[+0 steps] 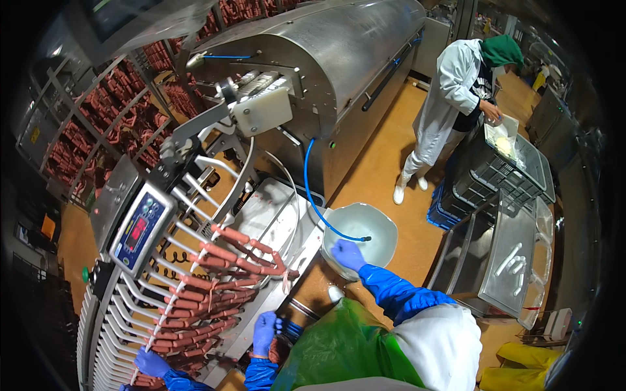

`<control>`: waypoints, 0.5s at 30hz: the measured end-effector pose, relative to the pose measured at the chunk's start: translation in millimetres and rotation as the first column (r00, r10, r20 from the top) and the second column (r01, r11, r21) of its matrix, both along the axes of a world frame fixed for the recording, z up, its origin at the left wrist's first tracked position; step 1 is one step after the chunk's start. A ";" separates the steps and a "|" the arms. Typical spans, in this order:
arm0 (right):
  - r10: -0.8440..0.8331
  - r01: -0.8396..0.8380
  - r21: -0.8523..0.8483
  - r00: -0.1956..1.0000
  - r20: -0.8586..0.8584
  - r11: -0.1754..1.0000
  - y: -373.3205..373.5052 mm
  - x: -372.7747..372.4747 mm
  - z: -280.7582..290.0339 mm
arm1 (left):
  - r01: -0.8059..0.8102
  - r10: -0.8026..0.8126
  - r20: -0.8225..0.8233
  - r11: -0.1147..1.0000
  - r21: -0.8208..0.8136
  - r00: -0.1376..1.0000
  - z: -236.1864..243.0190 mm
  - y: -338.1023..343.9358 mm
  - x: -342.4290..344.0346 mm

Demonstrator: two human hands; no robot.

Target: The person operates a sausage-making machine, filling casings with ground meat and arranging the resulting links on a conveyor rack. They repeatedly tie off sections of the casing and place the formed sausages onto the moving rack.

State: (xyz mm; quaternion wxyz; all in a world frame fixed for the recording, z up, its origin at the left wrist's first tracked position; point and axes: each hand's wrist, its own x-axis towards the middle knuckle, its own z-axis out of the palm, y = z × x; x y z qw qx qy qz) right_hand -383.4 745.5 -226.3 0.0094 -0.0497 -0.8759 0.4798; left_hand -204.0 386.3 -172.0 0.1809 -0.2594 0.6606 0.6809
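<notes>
Fingers of your right hand (349,255) are bending inward at the near side of the tub (385,220), and I cannot tell whether they are pressing together or clamping on anything. The blue hose (310,176) is running just past that hand, its dark tip sitting over the tub. Your left hand (263,333) is pointing forward, to the right of the sausages (195,306); its fingers are bending too, but whether they are apart, together or holding something, I cannot tell. Another hand (151,363), also gloved, is resting by the stick (161,319) at the lower left, and I cannot tell whose it is. Linked strings of sausages are hanging along the stick, trailing right toward the table (261,225). White prongs (138,298) are lining up to their left, and above, a panel (134,244) is glowing red. A green apron (345,352) is covering your front. Farther out, a steel machine (372,52) is standing beyond the table, and a rack (99,79) at the upper left is carrying more sausages. To the right, a co-worker (453,85) in a green hood is leaning over stacked crates (482,171), and a tray (505,228) nearer you is bearing white pieces (512,260)
</notes>
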 end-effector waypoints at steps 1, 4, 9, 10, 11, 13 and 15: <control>-0.037 0.036 0.033 0.999 0.037 0.999 27.7 -2.8 -33.0 | 0.096 -0.093 0.061 0.995 -0.037 0.994 1.2 10.0 -6.0; -0.291 0.272 0.128 0.943 0.164 0.954 79.5 -7.4 -102.2 | 0.182 -0.196 0.172 0.979 0.095 0.965 -5.8 38.0 -35.1; 0.197 0.410 -0.803 0.826 0.528 0.433 36.9 -19.1 -24.6 | -0.086 -0.072 0.354 0.907 0.413 0.933 -66.1 73.5 -101.1; 0.287 0.323 -0.780 0.799 0.528 0.536 15.7 -18.8 32.1 | -0.215 -0.013 0.383 0.809 0.546 0.924 -109.5 74.2 -103.1; 0.567 -0.077 -0.861 0.781 0.262 0.503 16.1 -26.5 4.5 | -0.044 -0.091 0.229 0.850 0.525 0.969 -75.3 106.6 -124.3; 0.684 -0.574 -0.521 0.729 0.028 0.632 1.8 -56.8 30.9 | 0.115 -0.146 0.022 0.858 0.501 0.989 -42.6 136.9 -146.1; 0.462 -0.420 -0.222 0.865 0.194 0.880 2.0 -86.6 116.1 | 0.426 -0.414 -0.316 0.904 -0.032 0.854 14.4 158.6 -163.8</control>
